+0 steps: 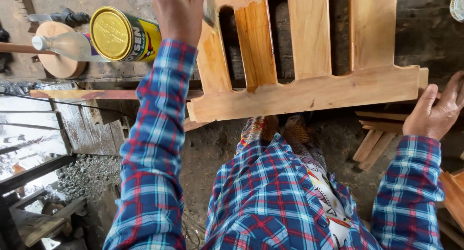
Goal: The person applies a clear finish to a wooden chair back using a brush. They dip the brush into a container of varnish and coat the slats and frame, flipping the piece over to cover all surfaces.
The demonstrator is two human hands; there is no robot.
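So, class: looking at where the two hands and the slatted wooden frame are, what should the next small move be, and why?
Probably a short brush stroke down the leftmost slat. The left hand holds what looks like a brush at that slat's top, the right hand steadies the wooden frame at its far end, and the neighbouring slat looks glossier and darker, as if already coated.

open floor point(212, 148) lies below the slatted wooden frame point(309, 90); a yellow can point(123, 35) and bottle point(67, 46) crowd its left.
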